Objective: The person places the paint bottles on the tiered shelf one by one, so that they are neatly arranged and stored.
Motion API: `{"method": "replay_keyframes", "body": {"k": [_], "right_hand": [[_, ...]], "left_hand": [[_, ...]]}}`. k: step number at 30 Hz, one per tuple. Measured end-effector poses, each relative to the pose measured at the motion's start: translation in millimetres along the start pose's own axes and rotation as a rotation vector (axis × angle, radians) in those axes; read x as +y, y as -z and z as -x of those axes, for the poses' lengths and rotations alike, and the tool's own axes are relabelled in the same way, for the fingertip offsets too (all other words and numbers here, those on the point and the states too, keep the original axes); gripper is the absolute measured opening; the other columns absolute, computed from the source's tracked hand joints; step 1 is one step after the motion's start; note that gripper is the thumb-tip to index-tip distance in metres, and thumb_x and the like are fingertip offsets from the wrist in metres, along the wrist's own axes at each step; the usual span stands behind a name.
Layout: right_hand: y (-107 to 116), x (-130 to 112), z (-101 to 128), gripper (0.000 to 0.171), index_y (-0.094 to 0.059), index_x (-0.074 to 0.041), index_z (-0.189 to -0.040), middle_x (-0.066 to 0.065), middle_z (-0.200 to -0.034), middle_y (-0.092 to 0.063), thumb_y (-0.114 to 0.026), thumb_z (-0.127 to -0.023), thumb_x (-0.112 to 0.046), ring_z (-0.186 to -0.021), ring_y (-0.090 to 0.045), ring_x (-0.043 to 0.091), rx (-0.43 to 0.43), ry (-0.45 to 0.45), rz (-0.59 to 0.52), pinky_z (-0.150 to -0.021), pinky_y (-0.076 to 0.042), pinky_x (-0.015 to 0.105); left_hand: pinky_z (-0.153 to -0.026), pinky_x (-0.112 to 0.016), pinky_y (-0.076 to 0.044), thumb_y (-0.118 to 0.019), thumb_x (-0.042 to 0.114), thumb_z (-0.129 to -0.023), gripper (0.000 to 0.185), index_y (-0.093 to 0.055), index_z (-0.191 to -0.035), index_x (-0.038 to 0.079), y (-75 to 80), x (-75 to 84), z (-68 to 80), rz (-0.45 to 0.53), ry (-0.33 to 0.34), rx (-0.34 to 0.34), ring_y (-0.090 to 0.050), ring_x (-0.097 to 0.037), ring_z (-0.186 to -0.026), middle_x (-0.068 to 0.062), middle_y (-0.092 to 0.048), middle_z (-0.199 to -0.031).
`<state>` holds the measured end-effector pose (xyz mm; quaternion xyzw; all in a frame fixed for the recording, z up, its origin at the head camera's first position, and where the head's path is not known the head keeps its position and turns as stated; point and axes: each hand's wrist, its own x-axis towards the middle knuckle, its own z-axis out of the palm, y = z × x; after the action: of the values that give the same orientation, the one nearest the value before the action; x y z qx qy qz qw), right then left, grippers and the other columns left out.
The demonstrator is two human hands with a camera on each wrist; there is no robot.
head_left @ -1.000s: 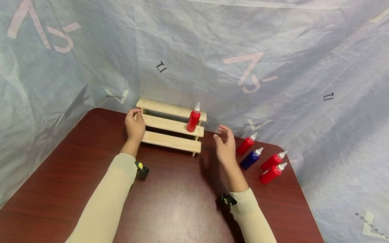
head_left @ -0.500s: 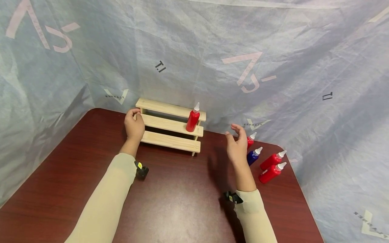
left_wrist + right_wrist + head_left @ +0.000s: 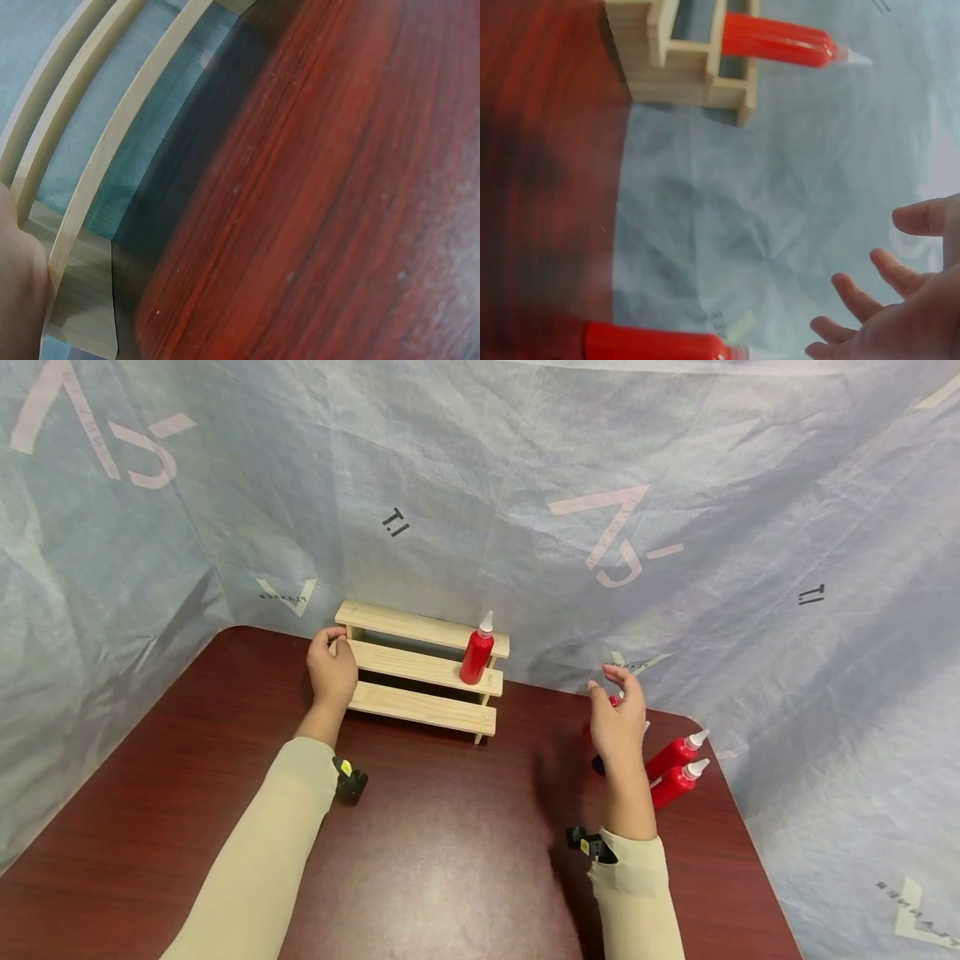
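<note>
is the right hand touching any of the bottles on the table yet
Apart. In the right wrist view the right hand has its fingers spread in the air, with a clear gap to the red bottle lying below. The head view hides that gap behind the hand.

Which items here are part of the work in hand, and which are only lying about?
In hand: three-step pale wooden rack, gripped by left hand; upright red squeeze bottle; bottles lying under open right hand.
Lying about: blue-grey printed backdrop sheet; dark red wooden table.

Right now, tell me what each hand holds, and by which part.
The left hand grips the pale wooden stepped rack by its left end. The right hand holds nothing.
</note>
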<state>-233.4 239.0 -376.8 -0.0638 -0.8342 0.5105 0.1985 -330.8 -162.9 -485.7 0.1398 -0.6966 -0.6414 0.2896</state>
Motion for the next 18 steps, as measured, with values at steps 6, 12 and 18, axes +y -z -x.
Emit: {"method": "replay_keyframes", "body": {"k": [6, 12, 18], "right_hand": [[16, -2, -1, 0.047, -0.055, -0.014, -0.148, 0.011, -0.156, -0.051, -0.06, -0.104, -0.028, -0.123, -0.056, 0.031, 0.001, -0.064, 0.066, -0.104, -0.045, 0.041], [30, 2, -2, 0.059, -0.046, -0.016, -0.157, 0.016, -0.163, -0.041, -0.061, -0.103, -0.033, -0.147, -0.042, 0.039, -0.046, -0.11, 0.179, -0.121, -0.037, 0.056], [39, 10, -6, 0.067, -0.039, -0.018, -0.162, 0.019, -0.167, -0.035, -0.062, -0.102, -0.036, -0.156, -0.03, 0.041, -0.077, -0.154, 0.218, -0.126, -0.03, 0.061]], "left_hand": [[-0.115, -0.046, -0.045, -0.049, 0.007, -0.108, 0.026, -0.066, -0.124, -0.005, -0.7, -1.3, -2.3, 0.001, -0.008, 0.01, -0.057, -0.035, -0.132, -0.025, -0.063, -0.133], [-0.113, -0.045, -0.046, -0.048, 0.009, -0.11, 0.027, -0.064, -0.127, -0.004, -0.6, -3.9, -3.3, -0.003, -0.002, -0.004, -0.056, -0.032, -0.134, -0.023, -0.062, -0.136], [-0.117, -0.045, -0.045, -0.048, 0.011, -0.11, 0.028, -0.064, -0.129, -0.001, -1.5, -6.2, -2.6, -0.019, 0.004, -0.009, -0.054, -0.031, -0.138, -0.021, -0.062, -0.138]]}}
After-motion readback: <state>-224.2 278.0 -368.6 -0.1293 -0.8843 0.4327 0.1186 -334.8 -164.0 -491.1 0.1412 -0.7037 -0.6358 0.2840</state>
